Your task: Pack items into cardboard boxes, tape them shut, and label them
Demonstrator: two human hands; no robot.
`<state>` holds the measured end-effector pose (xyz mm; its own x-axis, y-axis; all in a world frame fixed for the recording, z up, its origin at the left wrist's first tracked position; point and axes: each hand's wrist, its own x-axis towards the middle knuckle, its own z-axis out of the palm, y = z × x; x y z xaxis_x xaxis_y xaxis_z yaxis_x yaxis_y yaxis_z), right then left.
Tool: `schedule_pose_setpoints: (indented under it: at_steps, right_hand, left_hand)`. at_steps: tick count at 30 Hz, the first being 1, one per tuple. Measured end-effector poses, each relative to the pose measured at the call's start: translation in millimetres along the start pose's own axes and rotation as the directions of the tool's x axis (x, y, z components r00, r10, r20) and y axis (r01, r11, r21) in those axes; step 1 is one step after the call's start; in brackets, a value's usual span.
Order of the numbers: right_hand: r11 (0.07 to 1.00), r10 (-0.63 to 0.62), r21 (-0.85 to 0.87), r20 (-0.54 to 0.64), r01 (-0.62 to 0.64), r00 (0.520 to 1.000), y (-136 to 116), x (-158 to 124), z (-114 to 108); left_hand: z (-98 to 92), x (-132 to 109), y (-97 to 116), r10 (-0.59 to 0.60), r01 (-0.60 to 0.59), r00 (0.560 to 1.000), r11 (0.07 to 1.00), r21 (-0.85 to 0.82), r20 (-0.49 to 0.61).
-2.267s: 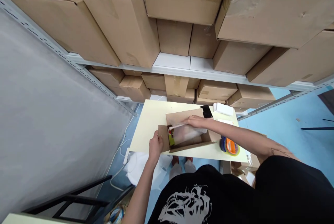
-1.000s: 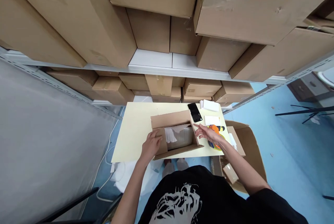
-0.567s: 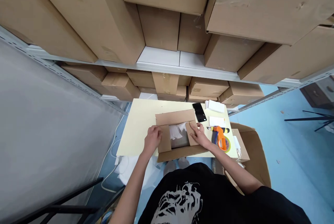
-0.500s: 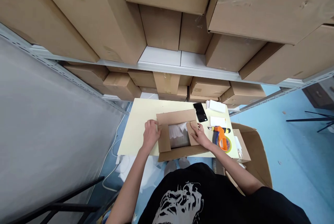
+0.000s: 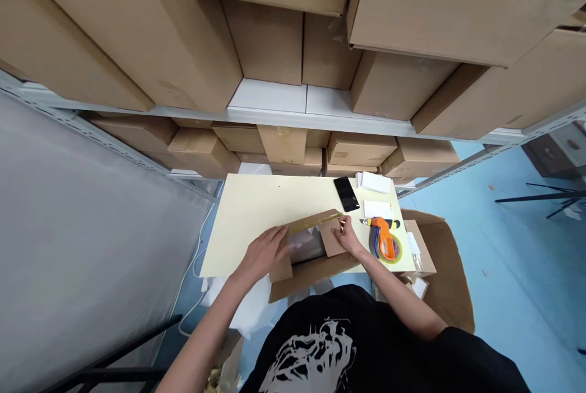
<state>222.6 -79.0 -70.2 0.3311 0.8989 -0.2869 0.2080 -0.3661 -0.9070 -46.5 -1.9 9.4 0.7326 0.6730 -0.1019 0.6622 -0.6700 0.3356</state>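
Note:
A small open cardboard box (image 5: 293,288) lies at the front edge of the table, turned a little askew, its near flap hanging past the edge. White wrapping and a greyish item (image 5: 307,247) show inside, too covered to name. My left hand (image 5: 264,253) grips the box at its far left corner, fingers along the far side and thumb by the left flap. At the far right corner my right hand (image 5: 347,237) pinches the cardboard beside the right flap (image 5: 332,237). The far flap (image 5: 314,221) stands raised, with a shiny tape-like strip along its edge.
On the table (image 5: 247,210) lie a black phone (image 5: 347,194), white paper stacks (image 5: 375,182), a cutter knife (image 5: 392,223) and an orange tape dispenser (image 5: 385,239). A large open carton (image 5: 451,271) stands right. Shelves of cardboard boxes (image 5: 281,143) rise behind. White packing material (image 5: 251,307) lies below.
The box has turned and its far flap has tipped up. My left hand has shifted nearer over the left corner; my right hand has moved slightly to the far right corner.

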Motion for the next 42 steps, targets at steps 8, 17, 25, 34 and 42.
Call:
schedule_pose_setpoints:
  at_steps: [8,17,25,34,42]
  right_hand:
    - [0.991,0.068,0.105,0.132,-0.082,0.989,-11,1,-6]
    - [0.977,-0.173,-0.028,0.478,0.212,0.861,-46,-54,-65]
    - [0.926,-0.284,-0.222,0.126,0.306,0.951,-10,-39,-36]
    - [0.609,0.132,-0.598,-0.571,-0.521,0.810,66,-18,-122]
    - [0.546,0.185,-0.605,-0.587,-0.579,0.788,102,-33,-97]
  left_hand:
    - [17.3,-6,7,-0.036,0.017,0.955,0.998,0.065,0.294]
    - [0.7,-3,-9,0.067,-0.067,0.830,0.998,-0.020,0.553]
    - [7.2,15,-8,-0.065,0.053,0.996,0.986,0.160,0.067]
    - [64.7,4,13,-0.133,0.159,0.940,0.986,0.059,-0.314]
    - [68.9,2,12,-0.171,0.187,0.920,0.982,0.012,-0.353]
